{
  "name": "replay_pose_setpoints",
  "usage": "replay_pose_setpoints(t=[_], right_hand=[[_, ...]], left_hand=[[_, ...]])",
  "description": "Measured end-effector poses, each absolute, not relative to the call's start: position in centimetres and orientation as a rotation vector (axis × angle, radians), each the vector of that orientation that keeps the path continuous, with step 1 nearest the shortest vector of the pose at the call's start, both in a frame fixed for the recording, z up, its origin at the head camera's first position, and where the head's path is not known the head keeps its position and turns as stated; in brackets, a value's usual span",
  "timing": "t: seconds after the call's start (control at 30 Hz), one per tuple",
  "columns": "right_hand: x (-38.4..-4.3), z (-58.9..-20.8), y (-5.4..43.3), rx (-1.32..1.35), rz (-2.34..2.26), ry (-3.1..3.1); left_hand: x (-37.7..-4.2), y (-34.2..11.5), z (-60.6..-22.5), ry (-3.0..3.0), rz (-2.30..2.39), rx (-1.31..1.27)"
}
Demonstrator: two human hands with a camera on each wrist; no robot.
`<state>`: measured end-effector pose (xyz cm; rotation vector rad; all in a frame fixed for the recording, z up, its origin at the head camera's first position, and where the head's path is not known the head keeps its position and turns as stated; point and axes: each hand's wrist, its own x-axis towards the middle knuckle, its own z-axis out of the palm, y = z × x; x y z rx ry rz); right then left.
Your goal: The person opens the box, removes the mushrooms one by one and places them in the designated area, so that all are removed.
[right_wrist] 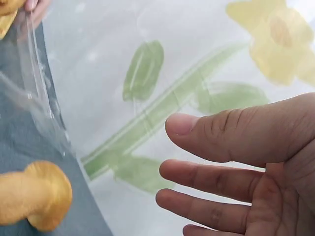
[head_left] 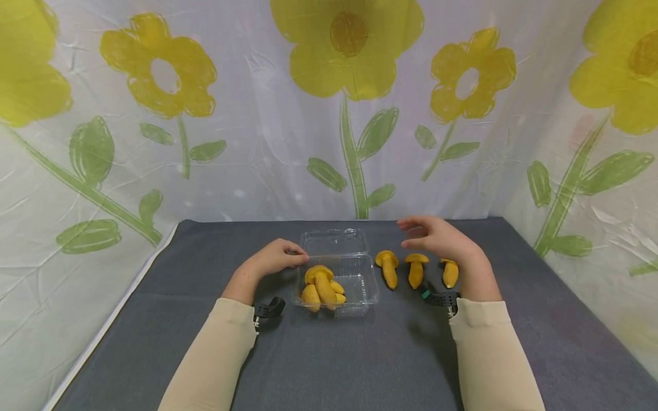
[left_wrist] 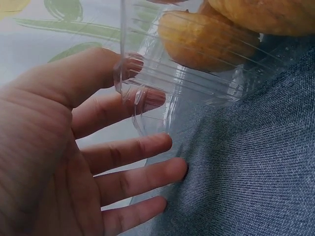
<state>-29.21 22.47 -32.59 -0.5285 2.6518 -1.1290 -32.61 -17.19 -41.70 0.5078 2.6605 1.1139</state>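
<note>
From where I stand, a white curtain (head_left: 247, 142) with painted yellow flowers runs along the left, far and right sides of the dark grey tablecloth (head_left: 360, 359). At the left, a cream sleeve (head_left: 211, 357) reaches in, a black strap (head_left: 269, 308) at its wrist. The left hand (head_left: 276, 255) has thumb and forefinger pinched on the far left part of a clear plastic container's (head_left: 361, 279) rim, with the other three fingers spread apart. The container's lid (head_left: 334, 242) lies folded back on the far side. Inside, in the left, near part, yellow mushrooms (head_left: 323, 282) sit in a heap, a big capped one on top. Just right of the container, three more mushrooms lie on the cloth in a row, caps toward the far side: the first (head_left: 389, 271) slightly slanted, the second (head_left: 416, 273) fairly straight, the third (head_left: 450, 274) close by the right wrist. The right hand (head_left: 437, 235) hangs raised over the far side of that row, fingers loosely bent and thumb wide of them, pointing left. Its own cream sleeve (head_left: 498, 354) comes in from the near right.
</note>
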Motion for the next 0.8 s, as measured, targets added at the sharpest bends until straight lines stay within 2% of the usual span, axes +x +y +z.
replay_pose_setpoints(t=[0.8], right_hand=[[-27.5,-33.1,14.7,-0.837,-0.918,2.655]], left_hand=[[-32.2,-17.2,-41.4,2.678,1.105,0.506]])
